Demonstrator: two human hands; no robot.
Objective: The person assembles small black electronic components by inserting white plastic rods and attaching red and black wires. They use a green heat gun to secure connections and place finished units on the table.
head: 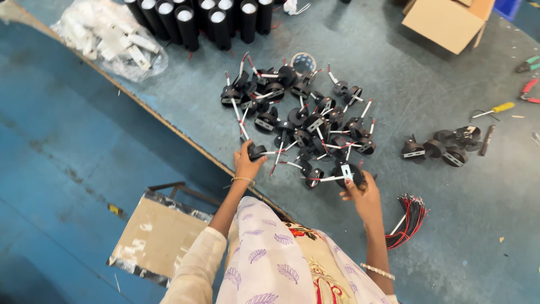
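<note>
At the centre of the frame, the left hand (247, 163) is closed on a small black fitting (256, 151) at the pile's lower left edge; its white wire runs up and left. The right hand (363, 191) grips another black fitting (350, 171) at the pile's lower right, its white lead pointing left. The pile of fittings (306, 112) covers the grey tabletop (439, 225). A red-and-black wire bundle (409, 219) lies right of the right hand.

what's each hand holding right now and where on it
Left hand grips a small black wired part by its round body; right hand grips another black part likewise.
</note>
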